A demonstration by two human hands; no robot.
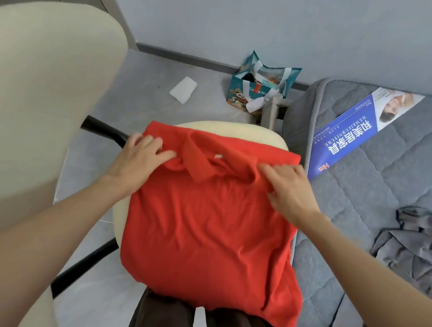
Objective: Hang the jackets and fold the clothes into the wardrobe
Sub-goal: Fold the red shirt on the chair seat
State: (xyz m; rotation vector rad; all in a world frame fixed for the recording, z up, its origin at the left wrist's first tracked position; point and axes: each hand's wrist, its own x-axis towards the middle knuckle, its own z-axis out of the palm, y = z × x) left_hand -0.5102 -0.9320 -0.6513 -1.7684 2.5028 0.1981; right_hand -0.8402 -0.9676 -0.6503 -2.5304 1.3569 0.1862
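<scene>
Two hands pinch shirt (203, 228) at collar end: left hand (141, 156) on one shoulder, right hand (289, 188) on other. Shirt lies on chair seat (252, 134), long axis running from hands back toward person.

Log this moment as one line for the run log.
red shirt: spread on chair seat | left hand: pinches shoulder | right hand: pinches shoulder | grey garment: on mattress

There are two hands — left hand (141, 156), right hand (290, 189) — and one each of red shirt (203, 228), cream chair (252, 132), teal bag (259, 88), mattress (364, 204), blue label (358, 129), grey garment (417, 248), white paper (183, 89).
</scene>
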